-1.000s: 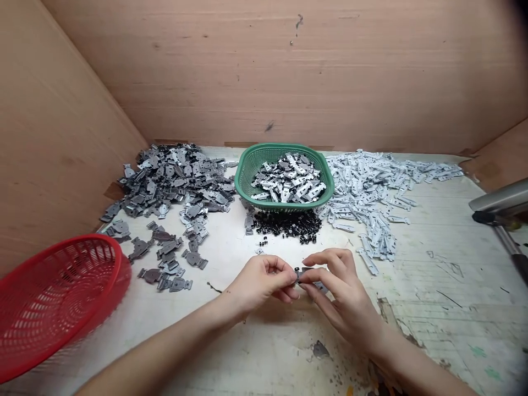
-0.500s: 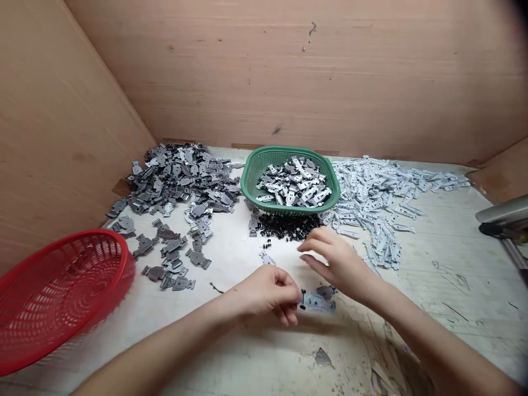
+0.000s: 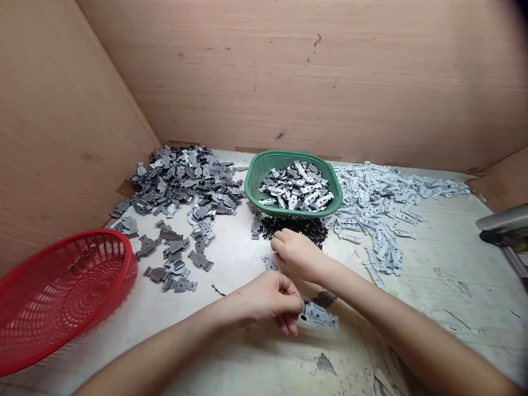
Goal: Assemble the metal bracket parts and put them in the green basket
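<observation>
My left hand [image 3: 274, 302] pinches one end of a flat metal clip [image 3: 319, 315] that points right, with a small black piece at the held end. My right hand [image 3: 297, 254] reaches over the near side of a pile of small black parts [image 3: 315, 230]. Its fingers are curled together and hide whatever is between them. Just below those fingers lies a single metal piece [image 3: 270, 263] on the table. Behind the held clip is a darker grey plate [image 3: 325, 298], partly covered.
A green basket [image 3: 251, 190] of clips stands at the back. Grey plates [image 3: 185, 181] are heaped left of it, whitish metal strips [image 3: 371, 203] right. A red basket [image 3: 130, 264] tilts at the left edge. Wooden panels [image 3: 247, 82] enclose the table; a metal bar [image 3: 505, 217] juts in at right.
My right hand has moved left and its fingers have closed at the black parts. My left hand still holds the clip, which has shifted slightly downward.
</observation>
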{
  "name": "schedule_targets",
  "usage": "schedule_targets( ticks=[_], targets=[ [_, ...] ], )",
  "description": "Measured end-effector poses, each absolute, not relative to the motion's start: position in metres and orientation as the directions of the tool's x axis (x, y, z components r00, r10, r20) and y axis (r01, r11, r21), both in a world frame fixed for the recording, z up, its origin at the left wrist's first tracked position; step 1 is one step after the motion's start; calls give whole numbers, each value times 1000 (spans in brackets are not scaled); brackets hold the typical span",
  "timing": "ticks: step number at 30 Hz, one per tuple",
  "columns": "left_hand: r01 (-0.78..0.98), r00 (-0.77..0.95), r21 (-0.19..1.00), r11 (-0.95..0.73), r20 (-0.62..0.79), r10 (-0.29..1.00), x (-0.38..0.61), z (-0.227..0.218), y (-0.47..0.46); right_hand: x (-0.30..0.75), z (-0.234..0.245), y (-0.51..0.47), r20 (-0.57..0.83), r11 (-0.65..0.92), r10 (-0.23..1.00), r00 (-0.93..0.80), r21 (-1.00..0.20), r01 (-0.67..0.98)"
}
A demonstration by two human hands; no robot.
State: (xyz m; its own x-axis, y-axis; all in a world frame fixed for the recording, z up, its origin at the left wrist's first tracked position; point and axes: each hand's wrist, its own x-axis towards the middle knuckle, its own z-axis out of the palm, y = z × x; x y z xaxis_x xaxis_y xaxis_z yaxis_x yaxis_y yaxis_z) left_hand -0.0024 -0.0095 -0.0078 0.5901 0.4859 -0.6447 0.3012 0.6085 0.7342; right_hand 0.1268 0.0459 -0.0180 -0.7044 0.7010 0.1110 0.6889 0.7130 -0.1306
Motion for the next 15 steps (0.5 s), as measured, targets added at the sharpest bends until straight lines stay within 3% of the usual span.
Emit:
schedule_targets(
  ticks=[3, 8, 15],
  targets=[
    [288, 574, 740, 608, -642, 509, -4, -7, -8, 162, -11, 35, 107, 639, 767, -632, -216, 738],
    [281, 530, 754, 593, -637, 560, -4, -4, -4, 212, -10, 11, 75, 407, 893, -443, -552, 728],
    [257, 493, 767, 588, -627, 603, -4, -10, -1, 224, -6, -26, 99, 295, 934, -345, -758, 582]
  ],
)
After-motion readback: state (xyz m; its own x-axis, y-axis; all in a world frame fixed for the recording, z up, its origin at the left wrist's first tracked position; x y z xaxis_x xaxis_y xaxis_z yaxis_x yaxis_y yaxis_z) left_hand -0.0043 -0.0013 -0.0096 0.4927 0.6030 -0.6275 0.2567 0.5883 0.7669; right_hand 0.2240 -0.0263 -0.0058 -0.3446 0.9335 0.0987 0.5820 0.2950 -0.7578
